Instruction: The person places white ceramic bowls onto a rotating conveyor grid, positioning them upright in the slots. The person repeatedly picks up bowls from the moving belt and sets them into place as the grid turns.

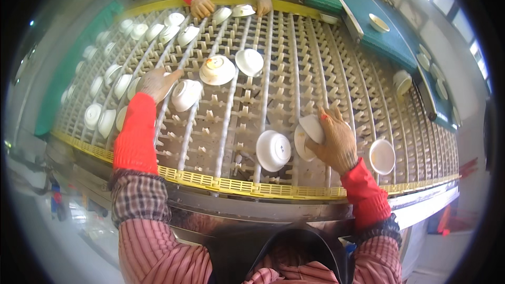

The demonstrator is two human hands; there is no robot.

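Note:
Both my hands wear tan gloves with red cuffs over a pegged rack conveyor (236,189). My left hand (155,84) reaches over a white bowl that its fingers partly hide; whether it grips the bowl is unclear. Just right of it a white bowl (186,95) leans on the pegs. At the right, my right hand (333,138) has its thumb and fingers around a white bowl (312,129), which overlaps a patterned bowl (303,146). Beside these a white bowl (274,150) shows its base. Farther right stands another bowl (382,157). A flower-patterned bowl (217,70) and a white bowl (249,62) rest mid-rack.
Across the rack a co-worker's gloved hands (202,7) are near two bowls (243,10). Many bowls (139,31) stand in rows at the left. A green belt conveyor (398,43) at the upper right carries several bowls. One bowl (402,82) lies by its edge.

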